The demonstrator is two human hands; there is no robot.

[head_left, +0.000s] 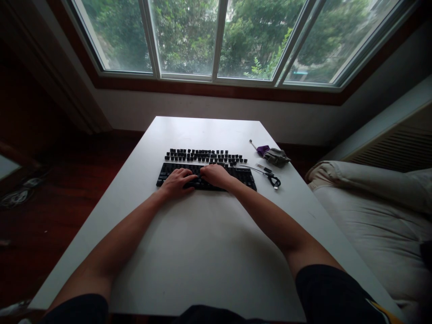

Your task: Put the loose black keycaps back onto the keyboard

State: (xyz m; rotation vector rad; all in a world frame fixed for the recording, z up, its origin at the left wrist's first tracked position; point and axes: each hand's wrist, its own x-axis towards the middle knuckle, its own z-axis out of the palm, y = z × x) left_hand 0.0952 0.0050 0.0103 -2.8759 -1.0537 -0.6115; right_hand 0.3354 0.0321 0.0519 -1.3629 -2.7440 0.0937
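A black keyboard [249, 178] lies crosswise on a white table. My left hand [178, 182] rests on its left half, palm down, with the fingers stretched over the keys and the thumb pointing right. Over the middle of the keyboard, my right hand [216, 174] is closed, fingertips bent down against the keys. Whatever is between those fingertips is hidden. Just behind the keyboard stand rows of loose black keycaps [202, 156]. A black cable [274, 181] lies coiled to the right.
A small tool [263, 168] with a dark handle lies by the cable. Farther back on the right are a thin brush [252, 144], a purple cloth [263, 150] and a grey cloth [277, 156]. A light sofa [374, 216] flanks the white table [209, 252] on the right; a window lies ahead.
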